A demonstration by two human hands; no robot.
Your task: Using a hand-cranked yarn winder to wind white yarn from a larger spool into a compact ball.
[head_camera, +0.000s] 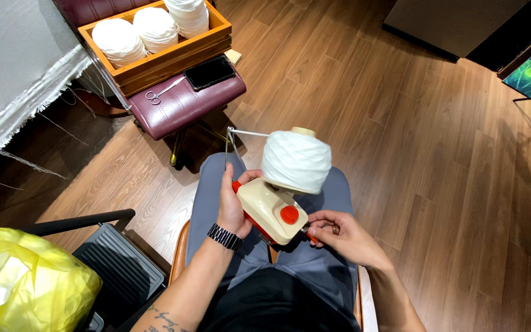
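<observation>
Bright, even indoor light from above. Sheen on wood floor (pixel 437 160). Soft shadow under stool (pixel 182 107). Focus sharp throughout; wide-angle bending at edges. White yarn (pixel 296 161) slightly overexposed.

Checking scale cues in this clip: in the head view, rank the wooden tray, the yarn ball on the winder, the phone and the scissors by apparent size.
1. wooden tray
2. yarn ball, though it sits nearer the camera
3. phone
4. scissors, similar in length to the phone but far slimmer

A cream winder (pixel 270 210) with red trim is carrying white yarn (pixel 296 161); 3 white balls (pixel 155 27) are sitting in an orange-brown tray (pixel 173 56) on a maroon stool (pixel 182 106); a yellow bag (pixel 26 280) is glowing.
</observation>
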